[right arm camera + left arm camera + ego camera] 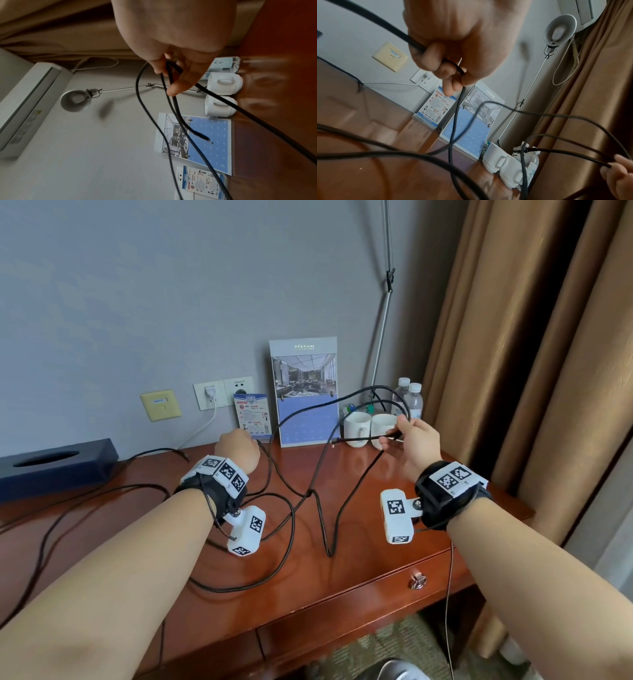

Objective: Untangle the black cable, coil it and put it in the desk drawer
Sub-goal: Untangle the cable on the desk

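Note:
A long black cable point(318, 508) lies in tangled loops over the wooden desk point(359, 542), with a knot near the middle. My left hand point(239, 451) is raised above the desk and grips a strand of the black cable point(453, 121) in a fist. My right hand point(409, 440) is held up near the mugs and pinches a small loop of the black cable point(173, 97), whose free end point(334, 442) sticks out to the left. The desk drawer point(376, 604) below the front edge is closed, with a metal ring pull point(418, 581).
Two white mugs point(358, 428), water bottles point(412, 400), a calendar stand point(306, 405) and a small leaflet point(252, 419) stand at the back. A dark tissue box point(54, 467) sits far left. A white charger cord point(202, 426) hangs from the wall socket. Curtains point(531, 371) hang at the right.

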Motion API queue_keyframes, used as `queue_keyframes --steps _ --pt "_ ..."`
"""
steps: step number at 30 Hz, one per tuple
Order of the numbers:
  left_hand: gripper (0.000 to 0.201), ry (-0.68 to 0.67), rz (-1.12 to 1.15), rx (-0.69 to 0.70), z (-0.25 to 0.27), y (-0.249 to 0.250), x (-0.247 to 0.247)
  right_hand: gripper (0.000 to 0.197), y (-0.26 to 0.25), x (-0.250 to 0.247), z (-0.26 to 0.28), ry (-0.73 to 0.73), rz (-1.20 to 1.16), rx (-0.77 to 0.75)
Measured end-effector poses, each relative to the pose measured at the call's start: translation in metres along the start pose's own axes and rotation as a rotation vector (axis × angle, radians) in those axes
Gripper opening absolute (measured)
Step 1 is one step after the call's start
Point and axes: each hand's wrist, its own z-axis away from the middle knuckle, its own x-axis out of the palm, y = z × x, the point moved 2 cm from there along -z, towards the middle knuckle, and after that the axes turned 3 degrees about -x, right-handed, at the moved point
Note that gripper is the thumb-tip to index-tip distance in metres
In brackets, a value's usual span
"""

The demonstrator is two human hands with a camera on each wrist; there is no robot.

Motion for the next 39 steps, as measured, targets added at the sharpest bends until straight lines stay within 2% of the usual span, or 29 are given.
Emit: queue_keyframes --steps 3,6,9,11,12,14,17,20,23,26,28,33,39 --pt "0.030 -0.022 -0.008 -0.018 0.002 -0.002 0.001 0.028 0.005 -0.011 -0.006 0.150 -0.132 0.065" --pt "0.029 -0.039 -0.001 -0.028 0.004 -0.002 0.002 0.022 0.018 -0.022 -0.014 0.243 -0.133 0.115" --pt "0.029 -0.056 0.025 -0.027 0.007 -0.001 0.005 0.003 0.032 -0.030 -0.023 0.193 0.112 0.177" --pt "0.029 -0.060 0.033 -0.011 0.009 0.002 0.007 0.007 0.039 -0.029 -0.020 0.140 0.258 0.233" --pt "0.029 -0.062 0.038 -0.005 0.009 0.004 0.008 0.018 0.043 -0.026 -0.018 0.117 0.339 0.246" --pt "0.030 -0.073 0.048 0.003 0.011 0.006 0.010 0.054 0.046 -0.017 -0.011 0.037 0.545 0.176" --pt "0.030 -0.094 0.049 0.023 0.013 0.008 0.012 0.090 0.037 0.000 0.000 -0.081 0.848 -0.135" --pt "0.030 -0.109 0.050 0.045 0.015 0.009 0.014 0.096 0.017 0.027 0.018 -0.205 1.041 -0.390" --pt "0.030 -0.125 0.078 0.059 0.017 0.009 0.015 0.077 0.012 0.060 0.039 -0.493 1.242 -0.533" --pt "0.029 -0.132 0.087 0.077 0.020 0.009 0.016 0.052 0.030 0.086 0.054 -0.889 1.419 -0.448" --pt "0.032 -0.132 0.091 0.082 0.022 0.007 0.016 0.050 0.044 0.099 0.061 -1.054 1.518 -0.358" --pt "0.041 -0.162 0.104 0.087 0.026 -0.002 0.013 0.074 0.064 0.126 0.061 -1.271 1.787 -0.299" --pt "0.035 -0.191 0.144 0.101 0.018 -0.015 0.012 0.118 0.095 0.146 0.052 -1.382 2.007 -0.298"
